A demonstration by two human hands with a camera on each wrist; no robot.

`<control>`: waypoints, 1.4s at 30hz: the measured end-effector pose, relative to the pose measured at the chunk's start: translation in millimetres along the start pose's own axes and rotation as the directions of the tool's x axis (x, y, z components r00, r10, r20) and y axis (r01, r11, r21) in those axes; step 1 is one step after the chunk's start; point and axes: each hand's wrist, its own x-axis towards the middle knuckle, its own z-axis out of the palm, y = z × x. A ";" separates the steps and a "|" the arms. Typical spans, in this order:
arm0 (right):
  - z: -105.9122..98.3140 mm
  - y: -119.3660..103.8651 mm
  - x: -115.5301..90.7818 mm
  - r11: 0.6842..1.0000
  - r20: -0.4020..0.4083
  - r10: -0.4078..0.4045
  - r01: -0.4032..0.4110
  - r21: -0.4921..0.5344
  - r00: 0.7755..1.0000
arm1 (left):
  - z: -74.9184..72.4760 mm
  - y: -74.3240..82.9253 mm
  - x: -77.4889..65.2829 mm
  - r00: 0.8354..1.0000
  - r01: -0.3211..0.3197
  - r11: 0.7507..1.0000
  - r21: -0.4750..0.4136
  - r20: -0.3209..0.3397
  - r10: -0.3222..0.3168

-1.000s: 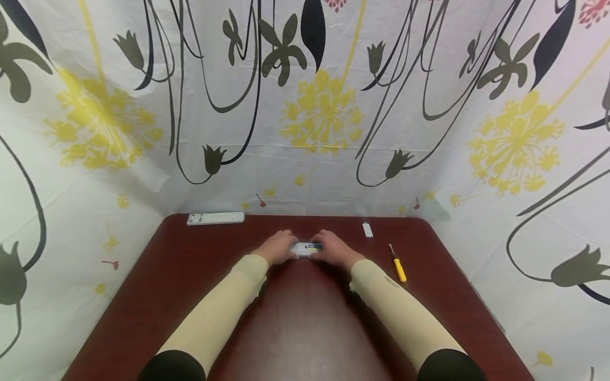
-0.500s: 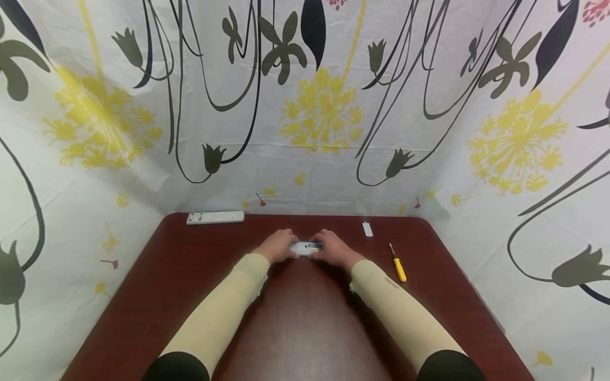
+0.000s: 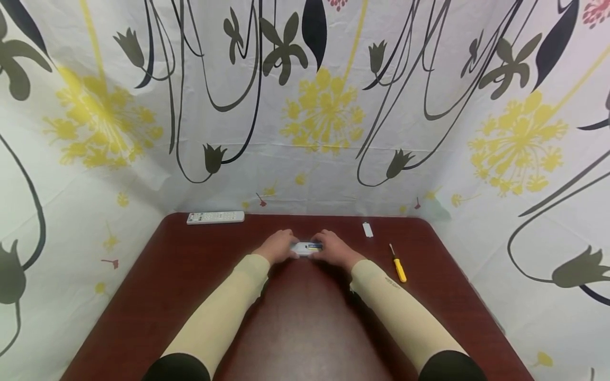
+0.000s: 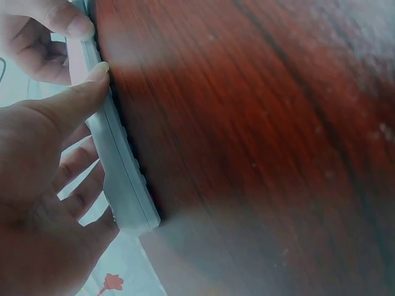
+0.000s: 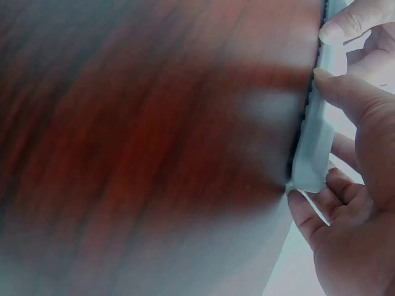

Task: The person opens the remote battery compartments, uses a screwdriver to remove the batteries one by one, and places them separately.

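Note:
A white remote control point(image 3: 300, 249) lies back side up at the middle of the far part of the table, its battery compartment uncovered toward the right end. A battery point(image 3: 314, 246) shows inside. My left hand point(image 3: 277, 247) grips the left end, thumb along the near edge and fingers on the far side. At the other end my right hand point(image 3: 333, 249) holds it in the same way. Both wrist views show the remote's side point(image 4: 123, 179) low along the tabletop, buttons facing down. The right hand's palm and fingers cover part of that end.
Another white remote point(image 3: 215, 218) lies at the back left edge. To the right are a small white battery cover point(image 3: 367, 229) and a screwdriver point(image 3: 399, 269) with a yellow handle. Patterned cloth point(image 3: 305, 180) hangs behind the reddish-brown table point(image 3: 305, 328) and at its sides.

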 end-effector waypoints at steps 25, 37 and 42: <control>-63.4 25.4 -75.9 0.989 -0.149 0.146 -0.144 0.021 0.978 | -2.9 0.2 -3.3 1.000 0.018 1.000 -0.016 -0.007 -0.018; -90.4 43.9 -121.1 0.973 -0.203 0.229 -0.229 0.027 0.952 | -1.6 -3.5 -0.9 1.000 -0.010 1.000 -0.008 -0.010 0.010; -99.3 49.1 -133.3 0.955 -0.191 0.295 -0.294 0.033 0.936 | -0.5 -3.9 0.4 1.000 -0.006 1.000 -0.018 -0.007 0.006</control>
